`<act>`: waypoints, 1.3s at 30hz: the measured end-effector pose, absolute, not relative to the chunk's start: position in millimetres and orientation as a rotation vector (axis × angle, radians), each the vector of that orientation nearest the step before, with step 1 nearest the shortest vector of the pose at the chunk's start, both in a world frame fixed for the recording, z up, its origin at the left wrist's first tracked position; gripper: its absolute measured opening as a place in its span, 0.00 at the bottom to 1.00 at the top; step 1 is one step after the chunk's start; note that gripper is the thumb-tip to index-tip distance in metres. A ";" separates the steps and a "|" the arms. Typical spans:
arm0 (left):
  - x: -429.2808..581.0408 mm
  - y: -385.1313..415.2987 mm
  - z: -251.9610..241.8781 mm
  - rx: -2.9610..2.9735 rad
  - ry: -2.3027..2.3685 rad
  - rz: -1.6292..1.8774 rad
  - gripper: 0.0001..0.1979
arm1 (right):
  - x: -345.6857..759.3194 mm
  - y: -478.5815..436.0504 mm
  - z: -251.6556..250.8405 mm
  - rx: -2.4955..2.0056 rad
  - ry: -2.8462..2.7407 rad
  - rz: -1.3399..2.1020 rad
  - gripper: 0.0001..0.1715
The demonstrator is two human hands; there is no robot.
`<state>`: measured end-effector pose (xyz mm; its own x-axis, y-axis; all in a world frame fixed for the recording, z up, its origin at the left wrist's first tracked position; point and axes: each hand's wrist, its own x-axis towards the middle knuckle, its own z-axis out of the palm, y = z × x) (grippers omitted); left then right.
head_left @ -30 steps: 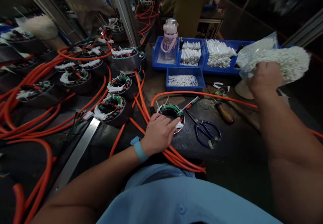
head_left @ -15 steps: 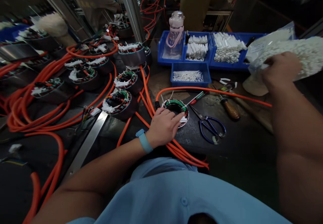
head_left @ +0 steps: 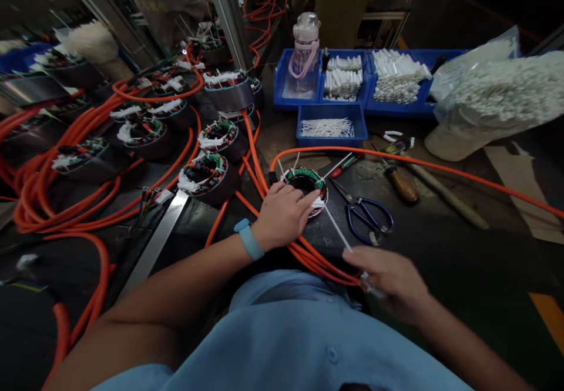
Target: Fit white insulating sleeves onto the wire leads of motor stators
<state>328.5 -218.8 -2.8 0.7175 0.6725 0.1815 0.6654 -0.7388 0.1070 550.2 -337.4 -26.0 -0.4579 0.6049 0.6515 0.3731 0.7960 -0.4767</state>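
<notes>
A motor stator (head_left: 314,174), a ring with green insulation and wire windings, lies on the bench in front of me. My left hand (head_left: 284,213) holds it from the near side, fingers over the rim and against a white piece. From the ring's near right edge a thin white cable tie or cord (head_left: 338,229) runs to my right hand (head_left: 392,276), which pinches its far end. Something shiny in the lower part of the right hand is blurred. An orange cable (head_left: 396,157) joins the stator on its far left. Two more white strands stick out from the rim.
Blue-handled scissors (head_left: 369,217), a wooden-handled tool (head_left: 402,184) and a stick (head_left: 453,200) lie to the right. Behind stand a blue box of white ties (head_left: 328,142), bins with white tubes (head_left: 399,78) and a bottle (head_left: 305,44). Several finished-looking stators (head_left: 210,182) and orange cables fill the left.
My right hand has left the bag of white pieces at the far right and come down near me, now gripping a white strand at the stator. My left hand stays on the stator.
</notes>
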 end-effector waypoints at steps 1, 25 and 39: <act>328.5 -218.7 -2.8 2.886 1.126 0.320 0.19 | 544.2 -347.7 -37.8 -0.708 -2.079 0.377 0.07; 327.3 -219.2 -3.8 2.928 1.116 0.357 0.19 | 534.7 -372.7 -86.5 -0.856 -1.835 0.563 0.12; 326.4 -220.7 -11.2 2.461 1.066 0.743 0.30 | 484.3 -270.6 -52.9 -1.142 -1.182 1.044 0.09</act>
<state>326.4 -220.7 -11.2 0.5779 0.7496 0.3227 0.5619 -0.6522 0.5088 484.3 -270.6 -52.9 0.1034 0.9855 0.1346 -0.0119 0.1365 -0.9906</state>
